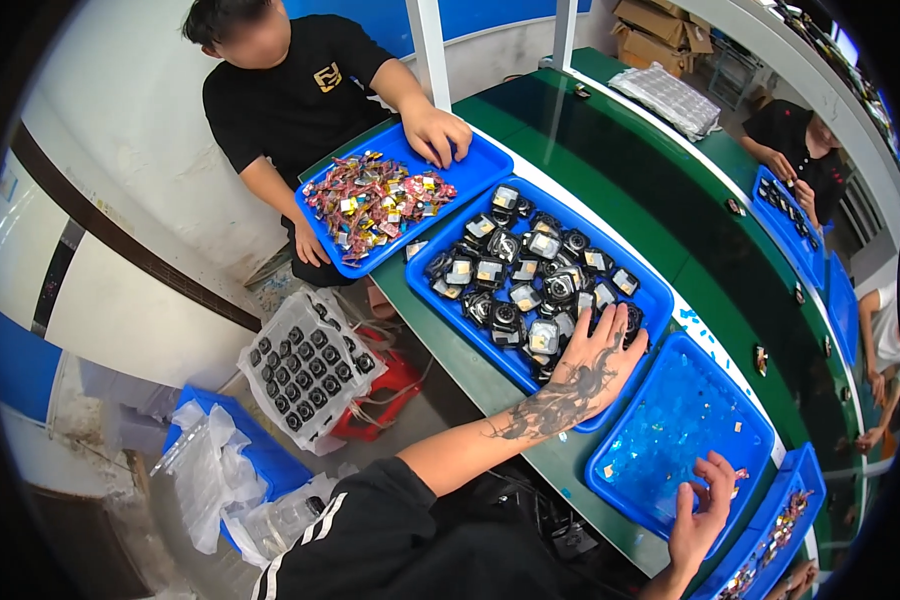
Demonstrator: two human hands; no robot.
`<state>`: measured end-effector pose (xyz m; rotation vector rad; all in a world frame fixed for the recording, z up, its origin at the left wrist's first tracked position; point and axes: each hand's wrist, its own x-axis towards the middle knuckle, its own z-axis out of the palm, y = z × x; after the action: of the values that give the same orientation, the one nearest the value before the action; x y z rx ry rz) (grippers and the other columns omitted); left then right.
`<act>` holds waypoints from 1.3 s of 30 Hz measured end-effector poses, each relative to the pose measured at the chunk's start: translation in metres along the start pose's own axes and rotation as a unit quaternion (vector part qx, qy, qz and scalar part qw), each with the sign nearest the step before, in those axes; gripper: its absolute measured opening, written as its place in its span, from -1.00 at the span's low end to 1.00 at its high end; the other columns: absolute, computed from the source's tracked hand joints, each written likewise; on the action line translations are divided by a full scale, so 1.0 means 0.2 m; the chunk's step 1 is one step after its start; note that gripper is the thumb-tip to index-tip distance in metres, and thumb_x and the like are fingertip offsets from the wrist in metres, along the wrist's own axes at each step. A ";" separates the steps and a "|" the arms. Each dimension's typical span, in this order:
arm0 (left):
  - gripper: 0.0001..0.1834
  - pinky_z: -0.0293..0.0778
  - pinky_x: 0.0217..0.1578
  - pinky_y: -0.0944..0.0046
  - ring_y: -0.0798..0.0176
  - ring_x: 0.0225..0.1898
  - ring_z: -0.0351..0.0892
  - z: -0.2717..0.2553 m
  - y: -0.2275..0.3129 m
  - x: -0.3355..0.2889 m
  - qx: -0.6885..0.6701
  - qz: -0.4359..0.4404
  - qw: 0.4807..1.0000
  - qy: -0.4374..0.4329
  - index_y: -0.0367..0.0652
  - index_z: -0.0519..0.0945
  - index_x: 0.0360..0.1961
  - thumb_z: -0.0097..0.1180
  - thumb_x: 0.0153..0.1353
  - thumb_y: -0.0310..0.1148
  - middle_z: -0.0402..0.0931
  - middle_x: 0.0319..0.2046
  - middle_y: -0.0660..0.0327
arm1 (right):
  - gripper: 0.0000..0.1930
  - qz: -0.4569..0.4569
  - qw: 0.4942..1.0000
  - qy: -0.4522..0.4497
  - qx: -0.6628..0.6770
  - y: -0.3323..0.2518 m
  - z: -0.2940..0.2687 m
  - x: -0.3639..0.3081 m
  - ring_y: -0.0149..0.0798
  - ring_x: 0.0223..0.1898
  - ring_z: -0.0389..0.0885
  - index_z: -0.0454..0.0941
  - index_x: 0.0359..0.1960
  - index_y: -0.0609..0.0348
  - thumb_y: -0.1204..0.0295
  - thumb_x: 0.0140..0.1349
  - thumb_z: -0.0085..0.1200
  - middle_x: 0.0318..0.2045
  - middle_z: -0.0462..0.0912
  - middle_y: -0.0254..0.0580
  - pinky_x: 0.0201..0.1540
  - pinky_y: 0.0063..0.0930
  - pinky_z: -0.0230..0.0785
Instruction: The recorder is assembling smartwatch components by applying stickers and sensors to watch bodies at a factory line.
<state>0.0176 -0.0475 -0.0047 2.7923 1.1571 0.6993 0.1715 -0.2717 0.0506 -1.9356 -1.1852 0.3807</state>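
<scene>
Picking seemed in hand: the left hand [602,350], fingers spread, reached over black gadgets [525,296] at frame centre; the right hand [705,515], lower right, hung half-open. Next called for gripping one gadget.

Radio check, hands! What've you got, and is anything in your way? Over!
Left hand: spread over black devices, grip unclear. Right hand: half-curled over neighbouring blue tray, grip unclear. Nothing visibly blocking either.

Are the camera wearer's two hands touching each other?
Apart. The head view shows a plain gap: the left hand is over black gadgets, the right hand at the blue tray beside them.
</scene>
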 end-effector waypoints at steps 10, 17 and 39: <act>-0.49 0.15 0.31 -0.03 -0.02 0.34 0.21 -0.10 -0.18 -0.07 -0.097 0.025 0.994 -0.044 -0.12 0.45 0.18 0.05 0.30 -0.07 0.32 0.25 -0.05 | -0.72 -0.011 0.999 -0.012 0.028 0.00 0.00 -0.05 -0.23 0.01 0.49 0.53 -0.09 0.22 0.63 0.12 0.07 0.04 0.46 -0.08 -0.02 -0.45 0.40; -0.39 0.01 0.36 -0.14 -0.06 0.41 0.06 -0.23 -0.35 -0.06 -0.019 -0.011 0.998 -0.060 -0.09 0.41 0.25 0.00 0.30 0.07 0.23 0.33 0.06 | -0.75 -0.017 1.000 -0.015 0.018 0.03 0.01 -0.08 -0.22 -0.04 0.51 0.54 -0.14 0.28 0.64 0.10 0.08 -0.03 0.50 -0.04 -0.03 -0.43 0.39; -0.58 0.36 0.01 0.02 -0.07 -0.01 0.43 -0.28 -0.32 0.16 0.049 0.009 0.991 -0.125 -0.22 0.58 -0.02 0.28 0.08 -0.33 0.48 -0.15 0.07 | -0.89 0.088 0.945 0.252 -0.191 0.37 -0.59 -0.05 -0.28 -0.44 0.60 0.62 -0.25 0.25 0.57 0.18 0.13 -0.45 0.62 -0.12 -0.31 -0.44 0.43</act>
<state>-0.0296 0.0127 0.0448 2.8668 1.1477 0.2866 0.2837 -0.3535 0.0668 -2.2922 -0.7866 -0.2721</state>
